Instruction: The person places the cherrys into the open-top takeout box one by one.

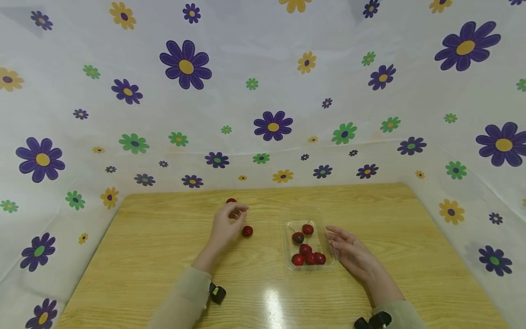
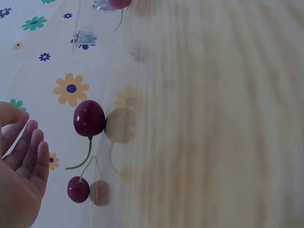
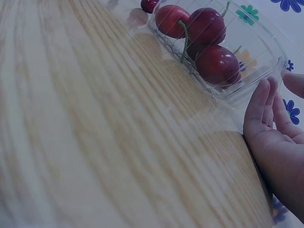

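Observation:
My left hand (image 1: 223, 226) hovers over the left half of the table with bent fingers and nothing in them. Beside its fingertips lies a dark red cherry (image 1: 247, 231); another cherry (image 1: 231, 200) shows just beyond the hand. In the left wrist view both the nearer cherry (image 2: 89, 118) and the farther cherry (image 2: 78, 190) have green stems and stand apart from the fingers. To the right, a clear plastic container (image 1: 284, 249) holds several red cherries (image 1: 305, 249). My right hand (image 1: 355, 256) has its relaxed fingertips right at the container's right side, as the right wrist view shows too.
The wooden table (image 1: 164, 256) reflects a bright light spot near its front. A white sheet (image 1: 230, 105) printed with flowers rises behind the table and along its sides. Each wrist wears a black camera mount, the left mount (image 1: 218, 293) lying over the table.

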Action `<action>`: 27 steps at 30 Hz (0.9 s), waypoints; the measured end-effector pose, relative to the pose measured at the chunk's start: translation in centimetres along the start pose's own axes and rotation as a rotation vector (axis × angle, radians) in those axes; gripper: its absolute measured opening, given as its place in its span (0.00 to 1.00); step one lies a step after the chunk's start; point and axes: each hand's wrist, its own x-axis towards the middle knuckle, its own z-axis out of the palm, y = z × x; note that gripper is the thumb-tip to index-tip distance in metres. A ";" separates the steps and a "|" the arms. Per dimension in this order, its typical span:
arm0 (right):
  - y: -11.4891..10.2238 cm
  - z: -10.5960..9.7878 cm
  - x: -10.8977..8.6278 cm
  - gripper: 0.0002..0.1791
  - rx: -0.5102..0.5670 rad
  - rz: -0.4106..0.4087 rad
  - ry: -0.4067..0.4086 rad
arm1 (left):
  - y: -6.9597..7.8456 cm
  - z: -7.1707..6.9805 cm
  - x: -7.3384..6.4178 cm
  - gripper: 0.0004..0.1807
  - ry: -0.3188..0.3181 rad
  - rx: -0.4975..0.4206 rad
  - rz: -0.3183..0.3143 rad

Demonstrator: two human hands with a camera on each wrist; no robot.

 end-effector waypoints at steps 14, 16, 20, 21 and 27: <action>-0.2 0.2 -0.1 0.25 0.013 0.003 0.004 | -0.8 -1.4 1.2 0.08 0.029 0.024 -0.052; -0.2 0.2 -0.1 0.25 0.012 0.002 0.002 | -1.2 -1.5 1.3 0.09 0.034 0.039 -0.050; -0.1 0.2 -0.1 0.25 0.013 0.002 0.001 | -1.8 -1.8 1.7 0.08 0.056 0.058 -0.030; -0.1 0.2 -0.1 0.25 0.015 0.002 0.002 | -1.9 -1.9 1.8 0.08 0.061 0.062 -0.031; 0.0 0.2 0.0 0.24 0.029 0.003 0.008 | -2.1 -2.4 2.4 0.08 0.082 0.094 -0.083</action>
